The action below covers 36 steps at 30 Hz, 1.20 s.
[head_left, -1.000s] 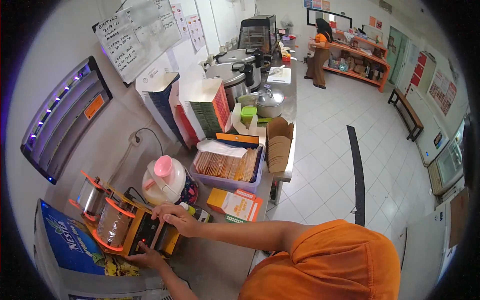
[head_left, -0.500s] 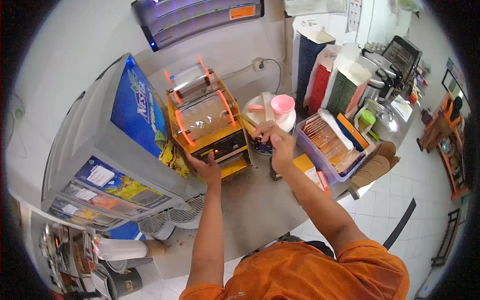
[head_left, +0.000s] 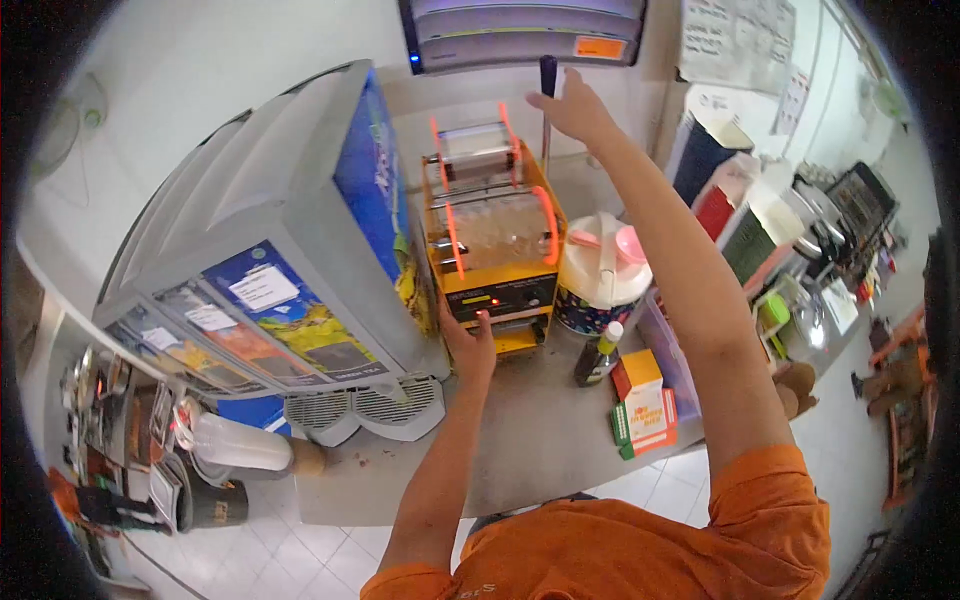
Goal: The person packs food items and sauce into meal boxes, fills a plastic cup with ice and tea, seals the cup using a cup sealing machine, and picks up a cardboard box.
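A yellow cup sealing machine [head_left: 500,275] with orange reel discs and clear film stands on the counter. Against its lower left front corner rests my left hand [head_left: 468,340], thumb on the front and fingers along the side. Behind the machine at the right rises an upright metal lever with a black handle [head_left: 548,75]. My right hand [head_left: 578,110] is raised at this handle, fingers apart; it does not wrap the handle, and contact cannot be made out. A white jug with a patterned base [head_left: 600,290] and a pink cup [head_left: 630,245] stand right of the machine.
A drinks dispenser [head_left: 270,270] stands close at the left. Right of the machine are a dark bottle [head_left: 599,355], a small yellow-and-green box [head_left: 645,415] and a purple plastic bin [head_left: 672,350]. Stacked paper boxes [head_left: 712,155] lie farther right. A wall-mounted unit [head_left: 525,40] hangs above.
My right hand has moved up and away, from beside the machine's right side to the upright handle at the back. My left hand stays on the machine. The view has shifted.
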Available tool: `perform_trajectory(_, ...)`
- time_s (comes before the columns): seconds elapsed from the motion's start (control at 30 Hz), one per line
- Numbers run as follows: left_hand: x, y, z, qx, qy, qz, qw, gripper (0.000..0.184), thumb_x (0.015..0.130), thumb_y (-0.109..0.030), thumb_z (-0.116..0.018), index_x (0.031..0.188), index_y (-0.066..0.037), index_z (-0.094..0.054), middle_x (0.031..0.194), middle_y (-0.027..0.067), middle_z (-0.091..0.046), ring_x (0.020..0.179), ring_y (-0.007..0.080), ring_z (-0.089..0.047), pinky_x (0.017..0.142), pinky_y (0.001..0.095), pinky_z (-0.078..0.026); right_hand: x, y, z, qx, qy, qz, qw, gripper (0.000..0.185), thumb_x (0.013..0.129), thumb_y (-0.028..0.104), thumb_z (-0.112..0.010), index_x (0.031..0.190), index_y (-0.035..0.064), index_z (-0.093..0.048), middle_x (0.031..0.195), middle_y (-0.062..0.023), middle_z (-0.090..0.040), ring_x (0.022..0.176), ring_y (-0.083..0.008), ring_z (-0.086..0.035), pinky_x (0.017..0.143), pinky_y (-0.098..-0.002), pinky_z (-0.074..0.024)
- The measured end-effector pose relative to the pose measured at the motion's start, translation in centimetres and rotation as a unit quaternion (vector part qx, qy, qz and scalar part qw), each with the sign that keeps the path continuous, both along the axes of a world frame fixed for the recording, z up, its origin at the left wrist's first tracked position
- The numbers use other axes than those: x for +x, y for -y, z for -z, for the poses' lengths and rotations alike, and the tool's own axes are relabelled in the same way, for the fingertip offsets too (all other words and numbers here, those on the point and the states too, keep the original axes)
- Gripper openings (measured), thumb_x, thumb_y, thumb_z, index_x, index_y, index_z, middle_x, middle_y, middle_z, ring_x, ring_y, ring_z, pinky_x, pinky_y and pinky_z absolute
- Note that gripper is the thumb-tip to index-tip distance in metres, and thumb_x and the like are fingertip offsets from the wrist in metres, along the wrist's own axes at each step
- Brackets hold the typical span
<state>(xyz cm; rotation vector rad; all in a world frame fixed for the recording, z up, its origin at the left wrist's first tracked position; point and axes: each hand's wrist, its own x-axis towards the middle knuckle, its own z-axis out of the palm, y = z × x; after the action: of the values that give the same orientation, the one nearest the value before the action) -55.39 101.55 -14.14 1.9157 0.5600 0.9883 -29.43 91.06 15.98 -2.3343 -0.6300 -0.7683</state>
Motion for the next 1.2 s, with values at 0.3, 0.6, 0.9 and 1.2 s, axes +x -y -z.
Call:
perform_trajectory(0.3,-0.3,6.0,9.6,-0.4,-0.043,0.013,0.915,0.051,0.09,-0.011,-0.071,0.134,-0.006,-0.047,0.133,0.0113,-0.05,0.122,0.025,-0.051,0.103,0.0396,-0.041,-4.6,-5.0,1.5,-0.425,-0.287,-0.455,0.728,0.078,0.074,0.045,-0.084,0.132,-0.0014,-0.059,0.116,-0.013,-0.071,0.106,-0.025,-0.066,0.095,-0.0376,-0.051)
perform_trajectory(0.6,4.0,1.5,12.4,-0.752,0.2,0.052,0.626,0.019,0.092,-0.014,-0.065,0.106,-0.008,-0.053,0.111,0.0025,-0.058,0.108,0.0179,-0.054,0.105,0.0431,-0.042,-9.6,-4.1,3.0,-0.511,-0.169,-0.305,0.786,0.091,0.058,0.049,-0.09,0.128,0.0008,-0.057,0.119,-0.0182,-0.066,0.113,-0.0349,-0.063,0.092,-0.0441,-0.0511)
perform_trajectory(0.9,2.5,2.0,13.1,-0.727,0.207,0.127,0.643,0.021,0.097,-0.018,-0.061,0.111,-0.005,-0.052,0.115,0.0081,-0.055,0.109,0.0217,-0.054,0.101,0.0405,-0.05,-16.7,-1.4,12.9,-0.188,0.303,-0.1,0.929,0.088,0.066,0.036,-0.085,0.142,0.0116,-0.048,0.134,-0.0182,-0.054,0.129,-0.0347,-0.05,0.11,-0.0532,-0.0359)
perform_trajectory(1.2,-7.1,4.6,13.4,-0.77,0.102,0.164,0.608,0.075,0.098,-0.064,-0.042,0.144,-0.005,-0.039,0.14,0.0107,-0.045,0.132,0.0328,-0.04,0.111,0.0495,-0.031,-22.0,4.8,14.9,0.042,0.177,-0.285,0.941,0.034,0.08,0.014,-0.076,0.11,0.0069,-0.062,0.11,-0.0147,-0.065,0.106,-0.037,-0.06,0.092,-0.0491,-0.0433)
